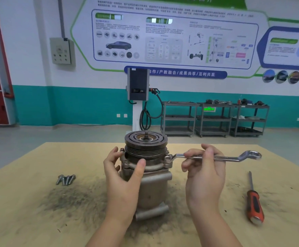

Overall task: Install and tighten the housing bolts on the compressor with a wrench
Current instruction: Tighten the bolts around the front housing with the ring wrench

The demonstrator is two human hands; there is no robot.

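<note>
The compressor (146, 168) stands upright at the centre of the table (29, 220), its pulley on top. The left hand (122, 172) grips its housing; the right hand (203, 171) grasps the wrench (216, 157), whose left end sits on a bolt (168, 158) at the right flange. Spare bolts (66, 179) lie left, a screwdriver (253, 200) right.

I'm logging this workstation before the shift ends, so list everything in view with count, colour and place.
compressor: one, grey metal with dark pulley, upright at table centre
wrench: one, silver, on a bolt at the compressor's right side
loose bolts: about four, silver, table left
screwdriver: one, red-black handle, table right
table: one, tan, smudged grey
shelf carts: three, dark grey, against the far wall
charging unit: one, dark, on a white post
left hand: one, holding the compressor
right hand: one, gripping the wrench
</note>
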